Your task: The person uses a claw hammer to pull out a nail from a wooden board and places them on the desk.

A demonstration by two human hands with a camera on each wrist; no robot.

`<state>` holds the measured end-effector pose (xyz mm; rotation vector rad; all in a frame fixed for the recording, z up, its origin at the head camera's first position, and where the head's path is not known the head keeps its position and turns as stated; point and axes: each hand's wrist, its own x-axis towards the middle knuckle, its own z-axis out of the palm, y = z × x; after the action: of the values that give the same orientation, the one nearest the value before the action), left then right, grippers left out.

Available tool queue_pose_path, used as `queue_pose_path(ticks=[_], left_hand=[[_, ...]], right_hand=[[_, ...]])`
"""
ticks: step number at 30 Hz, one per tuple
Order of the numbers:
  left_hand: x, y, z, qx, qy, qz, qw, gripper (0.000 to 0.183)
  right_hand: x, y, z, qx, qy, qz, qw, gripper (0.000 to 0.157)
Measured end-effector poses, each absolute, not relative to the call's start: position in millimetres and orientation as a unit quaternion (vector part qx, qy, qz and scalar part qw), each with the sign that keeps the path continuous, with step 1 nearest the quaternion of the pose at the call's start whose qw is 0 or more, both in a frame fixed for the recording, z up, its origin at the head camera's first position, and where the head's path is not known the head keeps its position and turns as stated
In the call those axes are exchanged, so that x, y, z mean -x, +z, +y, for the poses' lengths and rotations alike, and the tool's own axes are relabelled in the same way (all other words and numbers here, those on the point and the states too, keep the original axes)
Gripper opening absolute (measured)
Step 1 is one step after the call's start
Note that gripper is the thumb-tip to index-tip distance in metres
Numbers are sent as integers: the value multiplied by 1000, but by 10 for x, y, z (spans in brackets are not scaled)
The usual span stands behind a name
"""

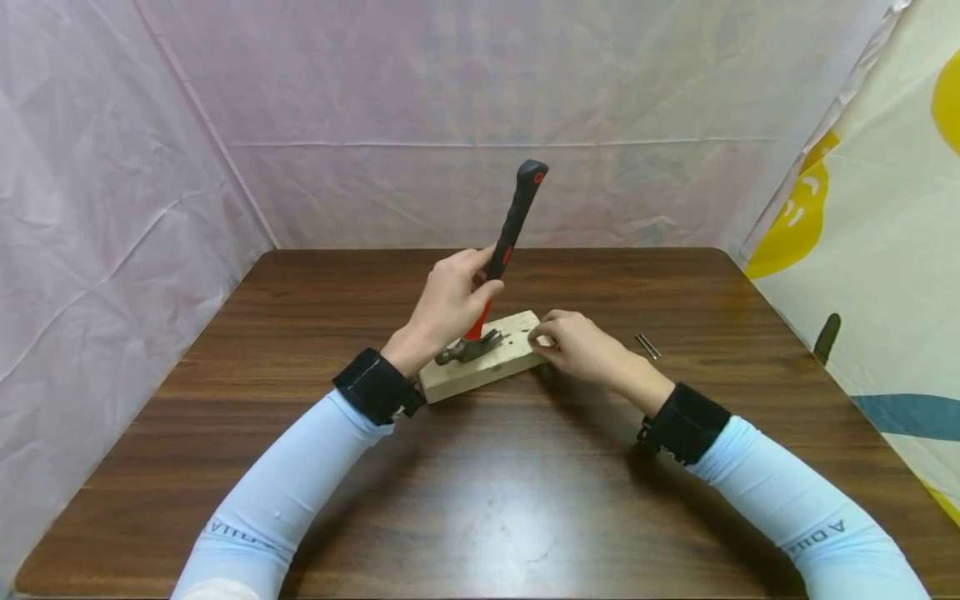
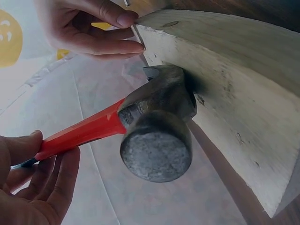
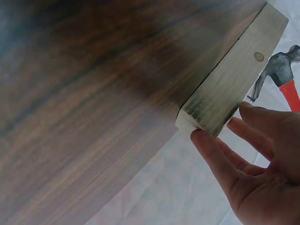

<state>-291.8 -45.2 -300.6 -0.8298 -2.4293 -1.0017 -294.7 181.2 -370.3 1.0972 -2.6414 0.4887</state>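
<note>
My left hand (image 1: 450,300) holds a claw hammer (image 1: 517,217) by its black and red handle, which leans up and away to the right. The hammer's metal head (image 2: 161,126) rests on the top of a pale wooden block (image 1: 457,379), with the claw pointing toward the block's right end. Whether a nail sits under the claw cannot be seen. At that right end my right hand (image 1: 573,342) grips the block, thumb and fingertips (image 3: 202,136) on its edges. Dark marks or holes spot the block's top face.
A few thin nails (image 1: 648,346) lie on the brown wooden table (image 1: 510,492), to the right of my right hand. Pale sheeting (image 1: 480,92) hangs behind the table and along its left side. A sheet with yellow figures (image 1: 791,221) hangs on the right.
</note>
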Motion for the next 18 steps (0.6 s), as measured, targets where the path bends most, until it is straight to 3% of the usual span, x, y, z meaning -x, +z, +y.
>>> queue_pose_path(ticks=[18], left_hand=[[2977,-2982,-345,295,-348,-872,175,48]], right_hand=[[2931,-3679,1812,-368,169,-909,101,13]])
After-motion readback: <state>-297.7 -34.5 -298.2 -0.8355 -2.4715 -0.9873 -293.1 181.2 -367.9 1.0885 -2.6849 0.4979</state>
